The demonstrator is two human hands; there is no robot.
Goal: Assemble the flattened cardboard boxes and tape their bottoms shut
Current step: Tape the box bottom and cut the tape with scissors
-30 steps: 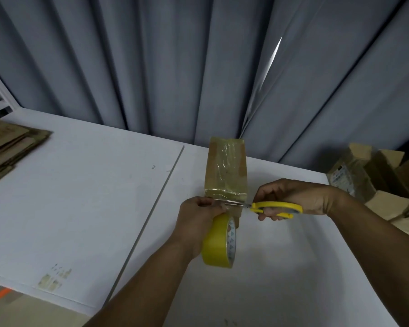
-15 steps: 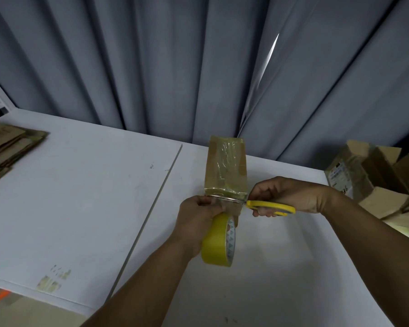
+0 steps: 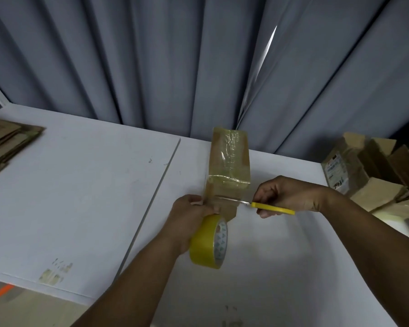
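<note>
A small cardboard box (image 3: 229,161) stands upright near the middle of a white table (image 3: 80,185), with glossy tape over its top face and down the side facing the person. Just in front of the box, the person's left hand (image 3: 191,213) grips a yellow tape roll (image 3: 208,241), fingers curled round it, holding a strip of tape stretched from the roll up to the box. From the right of the box, the right hand (image 3: 288,194) holds yellow-handled scissors (image 3: 269,207), fingers clamped on the handles. The blades lie across the strip just below the box's near edge.

The blade tips point at the left hand and sit very close to it, so a hurried snip could nick a finger. If the strip goes slack, the tape may fold onto the blades or itself instead of cutting cleanly. Neither hand steadies the box, so a tug from the roll could tip it or peel the tape.

Well to the left of the box lies a stack of flattened boxes (image 3: 7,142); well to the right, a heap of assembled boxes (image 3: 368,171).
</note>
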